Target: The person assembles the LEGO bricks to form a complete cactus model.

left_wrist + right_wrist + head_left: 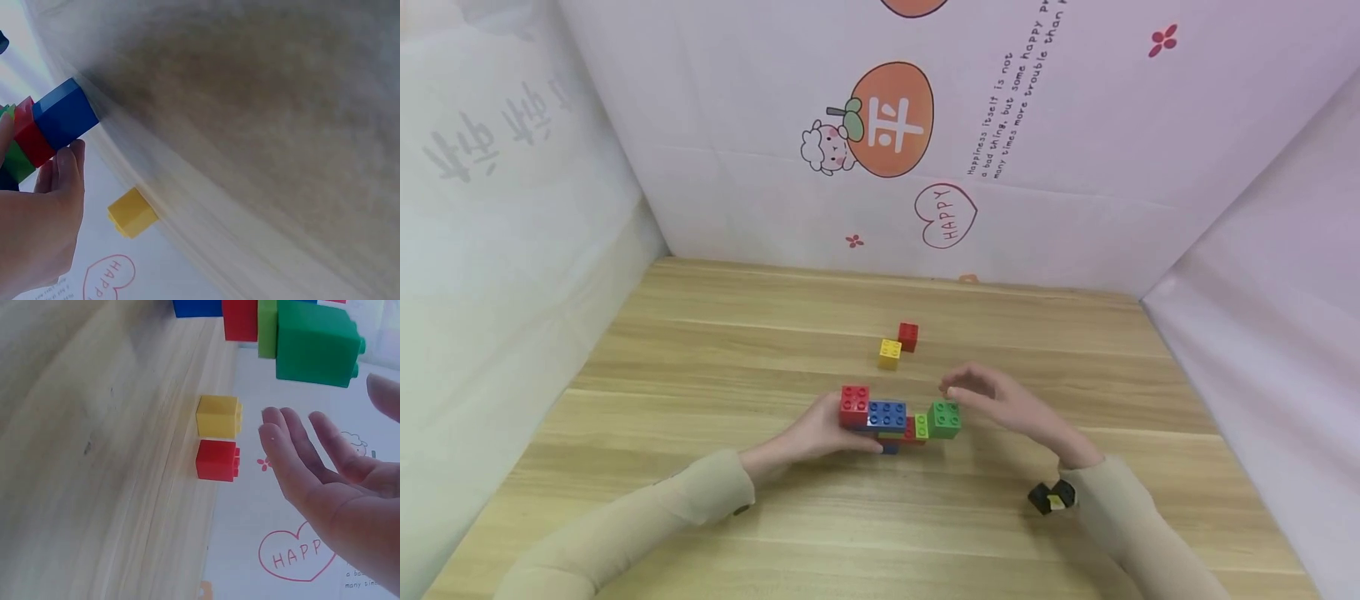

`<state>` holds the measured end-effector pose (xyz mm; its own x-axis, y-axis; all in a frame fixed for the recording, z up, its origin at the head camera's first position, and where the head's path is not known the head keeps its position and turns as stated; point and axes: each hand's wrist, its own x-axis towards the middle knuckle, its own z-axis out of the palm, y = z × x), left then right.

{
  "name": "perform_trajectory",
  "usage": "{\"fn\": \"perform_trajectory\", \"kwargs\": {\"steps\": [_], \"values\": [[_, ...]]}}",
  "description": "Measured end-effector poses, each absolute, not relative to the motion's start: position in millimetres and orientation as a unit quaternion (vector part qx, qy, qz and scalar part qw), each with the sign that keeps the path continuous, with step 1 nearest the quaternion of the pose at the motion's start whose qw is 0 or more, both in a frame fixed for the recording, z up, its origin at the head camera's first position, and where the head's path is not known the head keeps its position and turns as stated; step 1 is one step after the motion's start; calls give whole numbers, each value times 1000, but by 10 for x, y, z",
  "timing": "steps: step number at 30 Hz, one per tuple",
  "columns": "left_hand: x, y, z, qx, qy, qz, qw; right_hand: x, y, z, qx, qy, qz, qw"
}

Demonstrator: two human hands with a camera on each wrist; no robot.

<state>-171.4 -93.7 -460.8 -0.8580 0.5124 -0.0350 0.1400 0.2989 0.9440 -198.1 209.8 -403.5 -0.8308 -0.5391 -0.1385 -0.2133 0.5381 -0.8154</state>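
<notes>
My left hand (817,430) grips the left end of a stack of toy building bricks, thumb on the near side. Topping that end is a red brick (854,405), beside a longer blue brick (887,414). A lime green brick (921,426) and a green brick (944,419) make up the right end. Another blue brick (65,112) shows at the bottom of the stack in the left wrist view. Just right of the green brick, my right hand (1011,406) holds nothing; its fingers are loosely bent and apart from the brick in the right wrist view (337,481).
Behind the stack, a loose yellow brick (889,354) and a loose red brick (908,337) stand close together on the wooden table (737,350). A small black object (1051,498) with a yellow patch lies by the right sleeve. White printed cloth (737,167) walls the back and sides.
</notes>
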Motion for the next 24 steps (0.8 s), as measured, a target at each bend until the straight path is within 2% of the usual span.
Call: {"fn": "perform_trajectory", "kwargs": {"steps": [24], "values": [[-1675,-1035,-4492,164,807,542,166,-2639,1850,-4262,-184,871,-431,146]]}}
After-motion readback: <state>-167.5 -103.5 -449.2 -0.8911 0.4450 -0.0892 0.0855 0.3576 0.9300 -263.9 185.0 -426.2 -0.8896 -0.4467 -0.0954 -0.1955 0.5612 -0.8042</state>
